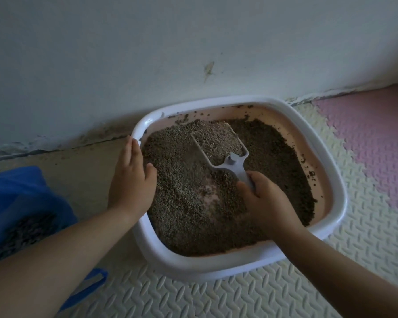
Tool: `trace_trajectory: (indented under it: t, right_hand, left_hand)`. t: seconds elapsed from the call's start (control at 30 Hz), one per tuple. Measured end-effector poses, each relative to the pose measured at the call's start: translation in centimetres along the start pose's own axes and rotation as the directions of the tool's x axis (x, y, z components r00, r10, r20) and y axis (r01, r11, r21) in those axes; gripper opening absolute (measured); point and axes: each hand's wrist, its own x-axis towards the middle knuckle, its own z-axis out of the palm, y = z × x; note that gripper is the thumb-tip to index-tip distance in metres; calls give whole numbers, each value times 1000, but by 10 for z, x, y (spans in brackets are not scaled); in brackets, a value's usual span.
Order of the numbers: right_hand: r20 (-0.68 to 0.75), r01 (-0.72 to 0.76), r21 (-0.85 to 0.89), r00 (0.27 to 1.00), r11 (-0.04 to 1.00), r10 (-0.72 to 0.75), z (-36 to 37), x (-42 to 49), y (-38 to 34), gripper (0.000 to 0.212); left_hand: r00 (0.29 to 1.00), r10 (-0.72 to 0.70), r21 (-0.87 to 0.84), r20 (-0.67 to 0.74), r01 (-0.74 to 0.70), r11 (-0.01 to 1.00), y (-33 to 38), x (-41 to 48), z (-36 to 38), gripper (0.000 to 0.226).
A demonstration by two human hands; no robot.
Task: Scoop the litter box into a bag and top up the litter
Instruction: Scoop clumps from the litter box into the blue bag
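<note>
A white-rimmed litter box (pixel 331 184) with a pink inner wall sits on the floor against the wall, filled with brown litter pellets (pixel 184 180). My right hand (pixel 264 200) grips the handle of a white slotted scoop (pixel 218 143), whose blade lies in the litter toward the far side and is loaded with pellets. My left hand (pixel 131 177) rests on the box's left rim, fingers straight along it and thumb lying on the inner side. A blue plastic bag (pixel 21 203) lies at the left, with dark litter showing through it.
The wall (pixel 193 53) rises right behind the box. A textured cream foam mat (pixel 216 297) covers the near floor, with a pink mat section (pixel 377 138) at the far right. Bare floor lies between the bag and the box.
</note>
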Motion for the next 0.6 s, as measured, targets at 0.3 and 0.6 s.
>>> trace_trajectory:
  t: [0.3, 0.6]
  right_hand:
    - [-3, 30, -3, 1000, 1000, -30, -3, -13, 4, 12]
    - [-29, 41, 75, 999, 996, -39, -1, -21, 9, 5]
  left_hand:
    - [1000, -3, 1, 6, 3, 1000, 1, 0, 0, 59]
    - [1000, -8, -1, 2, 8, 1000, 1, -1, 0, 59]
